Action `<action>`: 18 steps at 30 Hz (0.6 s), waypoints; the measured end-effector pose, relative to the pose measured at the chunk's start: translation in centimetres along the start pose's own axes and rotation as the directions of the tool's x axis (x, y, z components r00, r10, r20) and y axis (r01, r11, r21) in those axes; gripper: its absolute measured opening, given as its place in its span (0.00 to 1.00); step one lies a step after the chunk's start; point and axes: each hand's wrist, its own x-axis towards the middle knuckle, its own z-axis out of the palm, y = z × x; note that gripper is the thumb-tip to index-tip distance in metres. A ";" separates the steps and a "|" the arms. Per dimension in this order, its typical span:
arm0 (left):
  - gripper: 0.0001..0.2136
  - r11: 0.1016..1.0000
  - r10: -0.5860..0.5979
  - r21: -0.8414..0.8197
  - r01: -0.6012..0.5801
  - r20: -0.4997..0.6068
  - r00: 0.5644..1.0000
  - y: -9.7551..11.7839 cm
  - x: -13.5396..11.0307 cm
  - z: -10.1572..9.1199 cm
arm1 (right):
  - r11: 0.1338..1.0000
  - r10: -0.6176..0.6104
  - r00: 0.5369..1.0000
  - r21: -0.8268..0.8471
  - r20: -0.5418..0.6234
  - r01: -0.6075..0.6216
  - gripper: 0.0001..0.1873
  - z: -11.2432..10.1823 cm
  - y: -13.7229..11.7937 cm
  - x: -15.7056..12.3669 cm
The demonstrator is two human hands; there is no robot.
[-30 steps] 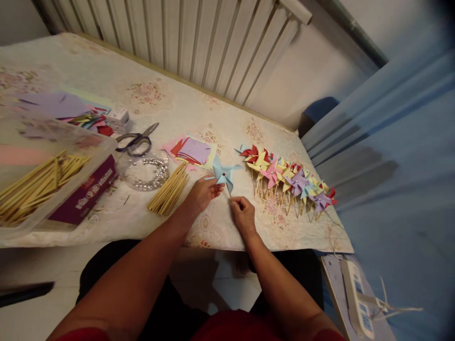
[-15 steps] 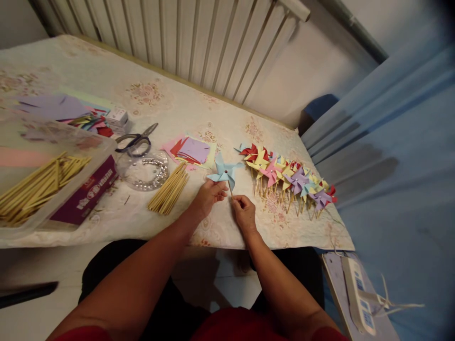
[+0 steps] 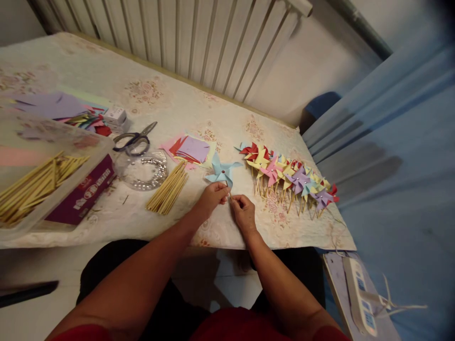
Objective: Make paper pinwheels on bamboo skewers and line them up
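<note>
A light blue paper pinwheel (image 3: pixel 222 171) with a dark red centre stands above the table just beyond my hands. Its thin wooden stick is pinched low down in my right hand (image 3: pixel 244 211). My left hand (image 3: pixel 213 198) is closed on the same stick higher up, just below the blades. To the left lies a bundle of wooden sticks (image 3: pixel 167 189). Behind it rests a stack of coloured paper squares (image 3: pixel 192 150), purple on top. Finished pinwheels (image 3: pixel 284 173) in red, yellow, pink, purple and blue lie in a row to the right.
A clear round case (image 3: pixel 144 171) of small shiny pins sits beside the scissors (image 3: pixel 137 140). At far left a plastic box (image 3: pixel 103 147) holds more sticks, with paper scraps (image 3: pixel 95 124) behind. A power strip (image 3: pixel 360 298) lies at lower right by the blue curtain (image 3: pixel 398 166).
My left hand has moved from under the blades down and right onto the stick, its fingers closing there. The pinwheel has shifted slightly left. My right hand keeps its pinch.
</note>
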 end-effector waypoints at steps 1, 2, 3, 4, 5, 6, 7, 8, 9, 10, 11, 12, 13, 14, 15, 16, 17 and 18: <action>0.12 1.000 -0.001 0.012 0.001 0.000 1.000 0.0 0.0 0.0 | 1.000 0.004 1.000 0.000 -0.001 -0.004 0.08 0.0 0.0 0.0; 0.11 1.000 -0.003 0.030 0.003 -0.002 1.000 0.1 -0.1 0.0 | 1.000 0.008 1.000 0.000 -0.006 -0.008 0.08 0.0 0.1 0.0; 0.11 0.998 -0.004 0.056 0.004 -0.008 1.000 0.1 -0.1 0.1 | 1.000 0.014 1.000 0.001 -0.014 -0.014 0.08 0.0 0.1 0.0; 0.10 0.996 -0.002 0.093 0.004 -0.021 1.000 0.2 -0.2 0.1 | 1.000 0.020 1.000 0.004 -0.023 -0.020 0.08 0.1 0.1 0.1; 0.10 0.990 0.004 0.144 0.002 -0.043 0.999 0.2 -0.3 0.0 | 1.000 0.027 0.999 0.008 -0.030 -0.027 0.08 0.1 0.1 0.1; 0.09 0.977 0.020 0.215 -0.004 -0.070 0.997 0.2 -0.4 -0.1 | 0.999 0.035 0.999 0.013 -0.039 -0.035 0.08 0.1 0.0 0.1; 0.08 0.954 0.048 0.300 -0.016 -0.102 0.994 0.1 -0.5 -0.2 | 0.999 0.044 0.998 0.020 -0.046 -0.043 0.09 0.1 0.0 0.1; 0.07 0.916 0.089 0.401 -0.031 -0.129 0.988 0.0 -0.7 -0.4 | 0.998 0.050 0.997 0.027 -0.054 -0.049 0.09 0.1 0.0 0.2; 0.05 0.853 0.161 0.516 -0.078 -0.117 0.980 -0.2 -1.0 -0.7 | 0.998 0.056 0.997 0.034 -0.062 -0.054 0.09 0.1 -0.1 0.2; 0.03 0.776 0.244 0.617 -0.134 -0.097 0.965 -0.5 -1.3 -1.0 | 0.998 0.060 0.996 0.040 -0.071 -0.057 0.09 0.1 -0.1 0.2; 0.02 0.695 0.321 0.693 -0.191 -0.061 0.945 -0.7 -1.6 -1.4 | 0.997 0.063 0.995 0.045 -0.079 -0.060 0.09 0.1 0.0 0.3; 0.02 0.618 0.383 0.748 -0.243 -0.015 0.924 -1.0 -1.9 -1.7 | 0.997 0.066 0.994 0.050 -0.089 -0.061 0.09 0.1 0.0 0.3; 0.02 0.543 0.420 0.791 -0.281 0.033 0.907 -1.3 -2.3 -2.1 | 0.997 0.068 0.993 0.052 -0.096 -0.063 0.09 0.2 0.1 0.4; 0.02 0.480 0.447 0.826 -0.296 0.061 0.893 -1.5 -2.6 -2.4 | 0.996 0.070 0.992 0.054 -0.102 -0.064 0.09 0.2 0.2 0.4; 0.03 0.426 0.462 0.852 -0.303 0.083 0.883 -1.6 -2.9 -2.7 | 0.996 0.072 0.992 0.057 -0.107 -0.066 0.09 0.3 0.4 0.5; 0.04 0.382 0.480 0.876 -0.296 0.086 0.873 -1.8 -3.2 -2.9 | 0.996 0.074 0.991 0.060 -0.108 -0.068 0.09 0.4 0.6 0.5; 0.05 0.344 0.496 0.896 -0.282 0.081 0.864 -1.9 -3.5 -3.1 | 0.995 0.078 0.991 0.068 -0.108 -0.071 0.09 0.5 0.7 0.6; 0.05 0.309 0.511 0.912 -0.270 0.080 0.856 -1.9 -3.8 -3.3 | 0.994 0.082 0.990 0.078 -0.111 -0.073 0.09 0.6 0.9 0.6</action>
